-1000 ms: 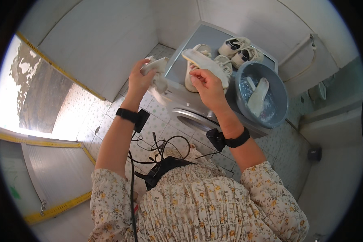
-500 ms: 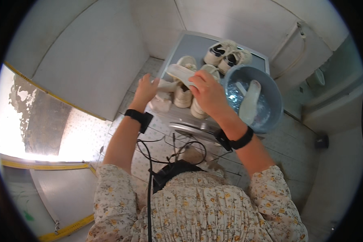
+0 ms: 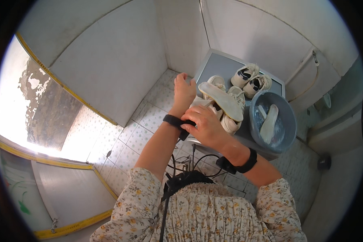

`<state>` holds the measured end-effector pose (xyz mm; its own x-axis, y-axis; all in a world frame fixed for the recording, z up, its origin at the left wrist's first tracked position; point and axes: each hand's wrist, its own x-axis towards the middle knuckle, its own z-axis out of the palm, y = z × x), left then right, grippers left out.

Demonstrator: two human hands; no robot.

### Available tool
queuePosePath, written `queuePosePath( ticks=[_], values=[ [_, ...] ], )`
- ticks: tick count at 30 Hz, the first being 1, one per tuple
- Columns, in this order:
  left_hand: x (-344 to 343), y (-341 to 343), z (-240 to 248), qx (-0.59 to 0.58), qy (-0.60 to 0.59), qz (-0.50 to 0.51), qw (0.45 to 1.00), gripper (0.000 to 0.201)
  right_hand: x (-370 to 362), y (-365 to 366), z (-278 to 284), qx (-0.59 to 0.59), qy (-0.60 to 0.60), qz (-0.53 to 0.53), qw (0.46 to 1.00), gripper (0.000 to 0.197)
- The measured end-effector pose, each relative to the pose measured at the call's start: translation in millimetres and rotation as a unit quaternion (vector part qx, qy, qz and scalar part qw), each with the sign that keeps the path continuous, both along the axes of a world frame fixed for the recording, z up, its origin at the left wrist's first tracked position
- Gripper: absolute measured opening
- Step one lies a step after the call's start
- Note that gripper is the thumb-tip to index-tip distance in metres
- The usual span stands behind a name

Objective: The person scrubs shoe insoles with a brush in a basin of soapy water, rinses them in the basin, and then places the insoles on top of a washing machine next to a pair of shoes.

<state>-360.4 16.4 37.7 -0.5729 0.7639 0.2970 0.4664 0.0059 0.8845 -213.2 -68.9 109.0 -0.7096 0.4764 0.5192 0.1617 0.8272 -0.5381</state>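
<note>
Left hand grip on a pale shoe; right hand grip on an insole. Both over the grey tabletop, basin at 3 o'clock, 2 shoes at 1.

**Small tiled washroom in a home**

The floor is laid with pale dotted tiles, and plain whitish walls close in tightly on all sides. A pipe runs down the wall at the far corner. A grey appliance top, apparently a washing machine, carries pale sneakers and a blue plastic basin holding water. Strong daylight enters at the left through a yellow-trimmed opening.
</note>
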Motion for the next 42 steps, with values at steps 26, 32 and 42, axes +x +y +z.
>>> queuePosePath(
  ticks=[26,32,42],
  values=[
    [40.1,-9.5,18.4,-0.077,0.528,-0.050,0.844,0.029,2.8,0.6,5.4,-0.450,0.002,-0.044,0.892,0.011],
    [29.6,10.0,2.0,-0.041,-0.174,-0.117,0.977,0.023,11.4,-6.4,17.1,-0.036,0.081,-0.019,0.996,0.013],
    [20.3,14.3,19.0,0.127,-0.593,0.029,0.795,0.021,33.9,10.7,-33.7,-0.691,0.117,0.023,0.713,0.038]
  ],
)
